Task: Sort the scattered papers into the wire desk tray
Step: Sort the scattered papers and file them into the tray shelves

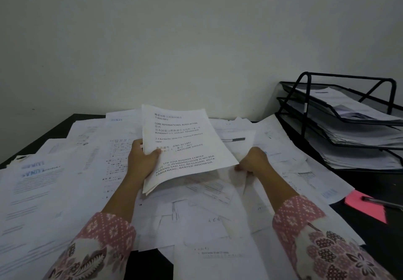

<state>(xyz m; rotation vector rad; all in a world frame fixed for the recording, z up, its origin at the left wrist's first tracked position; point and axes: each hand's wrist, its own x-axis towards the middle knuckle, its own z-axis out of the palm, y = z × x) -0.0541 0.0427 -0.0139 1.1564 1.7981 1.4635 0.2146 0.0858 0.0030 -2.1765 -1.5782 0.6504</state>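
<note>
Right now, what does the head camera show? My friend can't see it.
The left hand holds up a printed paper stack, and the right hand grips a sheet beneath. Scattered papers cover the desk; a part-filled wire tray stands at right.

A dark desk point(370, 183) carries scattered papers point(65, 192), a wire tray point(340, 114), a pink note point(366, 206) and a pen point(381, 201).

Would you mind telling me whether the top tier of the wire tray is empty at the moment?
No, the top tier of the wire desk tray already holds papers, visible through its mesh.
</note>
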